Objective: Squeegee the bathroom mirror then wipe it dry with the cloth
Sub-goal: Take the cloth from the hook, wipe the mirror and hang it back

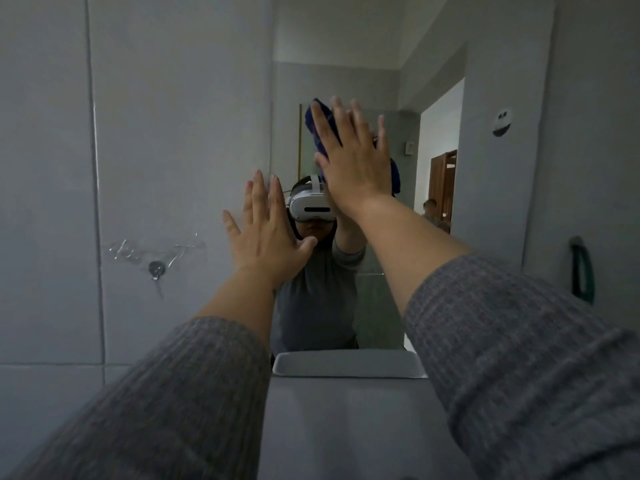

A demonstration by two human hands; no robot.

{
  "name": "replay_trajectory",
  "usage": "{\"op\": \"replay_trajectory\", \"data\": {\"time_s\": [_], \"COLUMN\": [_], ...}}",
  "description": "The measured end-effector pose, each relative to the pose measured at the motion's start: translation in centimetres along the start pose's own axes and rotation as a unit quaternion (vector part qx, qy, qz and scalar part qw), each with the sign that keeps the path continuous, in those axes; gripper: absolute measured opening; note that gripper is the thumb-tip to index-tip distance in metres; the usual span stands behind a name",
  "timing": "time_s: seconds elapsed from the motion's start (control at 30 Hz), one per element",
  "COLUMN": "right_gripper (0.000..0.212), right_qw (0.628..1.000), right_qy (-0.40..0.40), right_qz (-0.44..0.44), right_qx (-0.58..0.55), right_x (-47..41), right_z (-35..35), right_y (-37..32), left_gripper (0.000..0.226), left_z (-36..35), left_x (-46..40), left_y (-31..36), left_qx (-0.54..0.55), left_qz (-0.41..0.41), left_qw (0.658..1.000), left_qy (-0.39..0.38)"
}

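The mirror [374, 98] hangs on the wall straight ahead, a tall pane set between pale grey tiled wall [166, 133] on the left and a plain grey wall [595, 133] on the right. Its glass reflects a person in a grey top, a ceiling corner and a doorway with a brown wooden door. Below its lower edge sits a white basin [346, 367], its rim just under the glass, with a flat pale surface [346, 427] running toward the camera.

Two forearms in grey knitted sleeves [536, 358] reach up from the bottom corners. The right hand [353, 161] is raised high against the middle of the mirror, fingers spread and flat, its grip pressing a dark blue cloth [317, 124] onto the glass; the cloth shows above and left of the fingers and again at the hand's lower right edge. The left hand [266, 230] is lower, at the mirror's left edge, its grip apart with the fingers splayed and nothing in it; whether the palm touches the glass cannot be told.

On the right wall a green-handled object [583, 271] hangs, too dim to identify, and above it a small white round fitting [502, 123]. On the left tiles a small metal hook [156, 269] sits under a clear adhesive patch.
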State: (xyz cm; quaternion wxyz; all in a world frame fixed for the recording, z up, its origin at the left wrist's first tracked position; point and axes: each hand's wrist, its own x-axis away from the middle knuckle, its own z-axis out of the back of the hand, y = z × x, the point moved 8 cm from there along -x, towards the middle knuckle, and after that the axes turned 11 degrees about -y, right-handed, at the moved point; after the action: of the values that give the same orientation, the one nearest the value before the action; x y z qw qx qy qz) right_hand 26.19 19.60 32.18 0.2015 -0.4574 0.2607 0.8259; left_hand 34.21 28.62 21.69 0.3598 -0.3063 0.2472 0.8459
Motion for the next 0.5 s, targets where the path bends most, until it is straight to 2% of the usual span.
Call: {"op": "replay_trajectory", "data": {"time_s": [0.1,0.27,0.5], "right_gripper": [0.064,0.062,0.061], "right_qw": [0.999,0.995,0.973], "right_qy": [-0.009,-0.013,-0.009], "right_qz": [-0.031,-0.095,-0.227], "right_qx": [-0.017,-0.029,-0.038], "right_x": [0.6,2.2,5.8], "right_z": [-0.3,-0.7,-1.3], "right_y": [3.0,8.2,17.4], "left_gripper": [0.1,0.102,0.109], "left_z": [-0.2,-1.6,-2.8], "left_x": [0.5,0.4,0.2], "left_y": [1.9,5.2,6.5], "left_qx": [-0.028,-0.05,-0.061], "left_qz": [-0.026,-0.066,-0.061], "left_qw": [0.999,0.996,0.996], "left_qy": [0.014,0.012,0.01]}}
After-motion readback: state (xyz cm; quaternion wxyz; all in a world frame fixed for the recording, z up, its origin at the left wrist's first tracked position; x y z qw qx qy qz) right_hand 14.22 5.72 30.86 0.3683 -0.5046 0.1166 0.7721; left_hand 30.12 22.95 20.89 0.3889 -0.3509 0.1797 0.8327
